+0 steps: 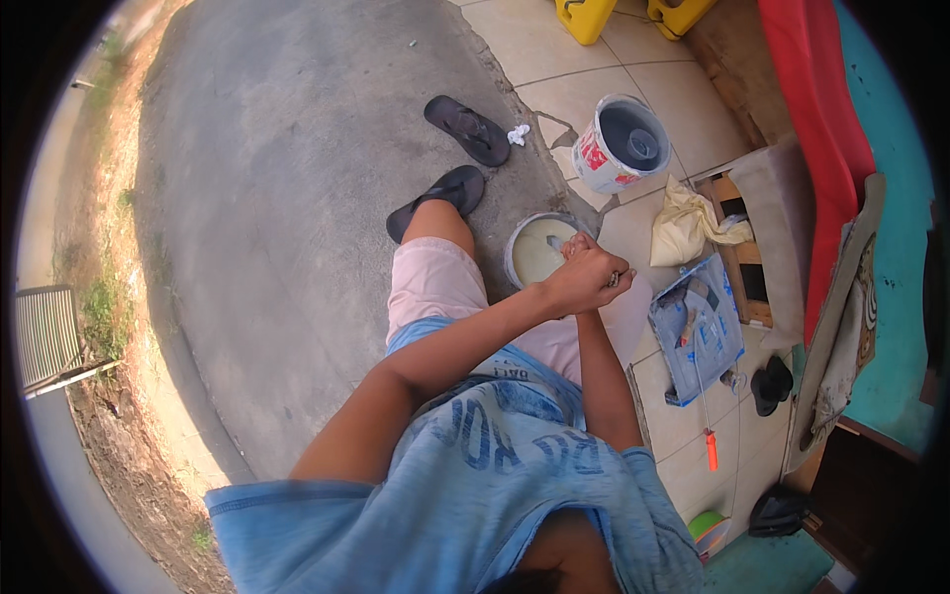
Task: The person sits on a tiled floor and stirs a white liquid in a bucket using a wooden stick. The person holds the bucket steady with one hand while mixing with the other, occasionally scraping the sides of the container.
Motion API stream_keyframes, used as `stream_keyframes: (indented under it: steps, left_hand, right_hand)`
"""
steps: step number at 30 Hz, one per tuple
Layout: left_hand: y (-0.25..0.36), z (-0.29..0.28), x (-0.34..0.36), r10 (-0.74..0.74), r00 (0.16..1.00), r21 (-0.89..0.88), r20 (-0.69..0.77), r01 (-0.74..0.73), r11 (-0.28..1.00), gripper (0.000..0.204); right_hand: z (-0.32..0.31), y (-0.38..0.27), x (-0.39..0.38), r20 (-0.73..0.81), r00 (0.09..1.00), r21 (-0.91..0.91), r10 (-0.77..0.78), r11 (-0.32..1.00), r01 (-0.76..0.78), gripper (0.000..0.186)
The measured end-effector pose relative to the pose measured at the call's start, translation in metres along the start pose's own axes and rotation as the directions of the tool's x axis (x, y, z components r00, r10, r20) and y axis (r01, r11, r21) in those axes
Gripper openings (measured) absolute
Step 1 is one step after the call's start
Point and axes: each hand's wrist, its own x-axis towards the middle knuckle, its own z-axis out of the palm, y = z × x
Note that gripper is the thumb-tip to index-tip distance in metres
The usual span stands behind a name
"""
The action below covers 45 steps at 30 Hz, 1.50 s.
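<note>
My left hand (pixel 592 279) is closed around the handle of a tool above a round bucket of cream liquid (pixel 531 257); a short end of the handle shows beside the fist. My right hand (pixel 576 247), partly hidden behind the left, has its fingers curled on the same tool, lower down. The tool's pale lower part (pixel 554 242) reaches into the liquid. Right of the bucket lie a creased cream sack (pixel 678 226) and a blue paint tray (pixel 673 346) with a roller (pixel 711 445) that has an orange handle. A bucket with dark contents (pixel 604 153) stands farther back.
Black sandals (pixel 465 129) lie on grey concrete, one under my foot. Yellow plastic legs (pixel 584 15) stand on tiles at top. A wooden crate (pixel 752 287), red panel (pixel 836 148) and black objects (pixel 767 386) line the right side, beside a turquoise surface (pixel 901 327).
</note>
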Motion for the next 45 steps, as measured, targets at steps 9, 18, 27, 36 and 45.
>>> stream_keyframes:
  steps: [9, 18, 27, 36, 45]
  left_hand:
    - [0.018, 0.010, -0.056, -0.067, 0.990, 0.039, 0.124, 0.063, 0.997, 0.025]
    - [-0.004, -0.007, 0.011, -0.027, 1.000, 0.078, -0.004, 0.027, 0.997, 0.027]
    - [0.014, 0.020, -0.042, -0.066, 0.989, -0.023, 0.133, 0.070, 0.997, 0.026]
    - [-0.011, -0.017, 0.009, -0.110, 0.992, 0.116, -0.060, 0.116, 0.986, 0.029]
    - [-0.009, -0.006, -0.013, -0.012, 0.994, 0.062, -0.106, 0.018, 0.998, 0.031]
  right_hand:
    - [0.002, -0.016, -0.081, 0.085, 0.996, -0.005, -0.023, 1.000, 0.024, 0.023]
    - [0.009, 0.001, 0.011, -0.006, 1.000, 0.004, 0.004, 1.000, -0.004, 0.025]
    - [-0.018, -0.007, -0.076, 0.026, 0.999, -0.028, 0.040, 0.999, -0.040, 0.027]
    - [0.025, -0.004, 0.004, 0.059, 0.998, 0.017, -0.010, 1.000, 0.009, 0.030]
    - [0.032, -0.013, -0.022, 0.109, 0.994, 0.038, -0.001, 0.999, -0.003, 0.033]
